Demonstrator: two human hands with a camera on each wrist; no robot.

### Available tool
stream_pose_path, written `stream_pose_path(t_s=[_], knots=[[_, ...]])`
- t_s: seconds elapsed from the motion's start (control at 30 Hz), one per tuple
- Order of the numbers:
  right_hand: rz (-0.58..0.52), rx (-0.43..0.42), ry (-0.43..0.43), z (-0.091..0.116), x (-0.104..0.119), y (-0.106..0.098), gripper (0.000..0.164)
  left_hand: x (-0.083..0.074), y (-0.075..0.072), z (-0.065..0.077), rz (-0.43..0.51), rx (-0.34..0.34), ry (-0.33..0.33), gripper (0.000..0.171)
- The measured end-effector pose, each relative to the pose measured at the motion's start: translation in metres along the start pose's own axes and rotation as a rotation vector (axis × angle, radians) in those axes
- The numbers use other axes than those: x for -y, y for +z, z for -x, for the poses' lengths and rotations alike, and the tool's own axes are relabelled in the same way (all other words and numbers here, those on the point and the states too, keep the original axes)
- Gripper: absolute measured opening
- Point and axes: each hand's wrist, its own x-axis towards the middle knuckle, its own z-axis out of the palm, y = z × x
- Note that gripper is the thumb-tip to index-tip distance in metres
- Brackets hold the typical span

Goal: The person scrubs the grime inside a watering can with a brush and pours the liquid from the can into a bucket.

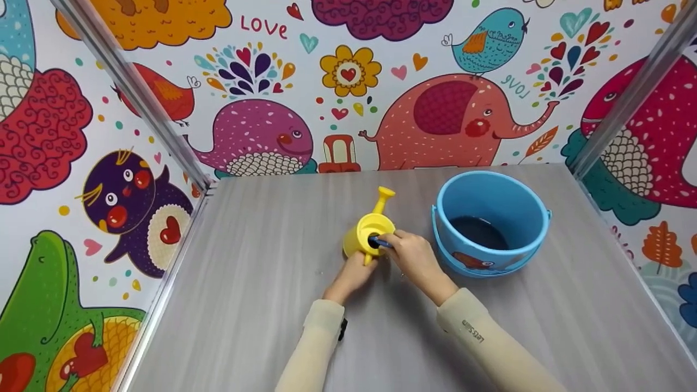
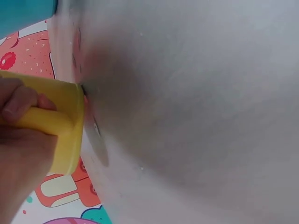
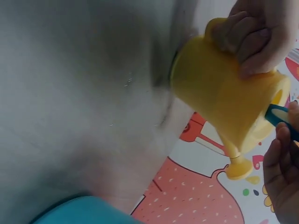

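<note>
A yellow watering can [image 1: 354, 239] stands near the middle of the table, its spout pointing away. My left hand [image 1: 351, 275] grips the can's handle, with fingers wrapped round it in the left wrist view. Beside it, my right hand [image 1: 416, 258] pinches a blue handle with a pale inlay [image 3: 279, 114] at the can's open mouth. The far end of that handled tool goes inside the can, so its kind is hidden.
A light blue bucket [image 1: 506, 260] with a dark bottom stands to the right of the can. Water drops [image 3: 128, 82] dot the grey table [image 1: 261, 283]. Cartoon-printed walls [image 1: 348, 130] and metal posts [image 1: 136, 92] border the table.
</note>
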Motion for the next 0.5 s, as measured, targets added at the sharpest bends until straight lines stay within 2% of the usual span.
stream_pose_path(t_s=[0.17, 0.27, 0.5], knots=[[0.049, 0.025, -0.018, -0.006, 0.003, 0.002, 0.017, -0.001, 0.0, 0.001, 0.008, -0.005, -0.023, 0.024], [0.071, 0.01, -0.048, -0.008, 0.004, 0.003, 0.015, -0.002, 0.001, 0.002, 0.009, -0.004, -0.034, 0.022], [0.105, -0.033, -0.111, -0.013, 0.007, 0.001, 0.015, -0.002, 0.001, 0.0, -0.009, -0.003, -0.001, 0.026]])
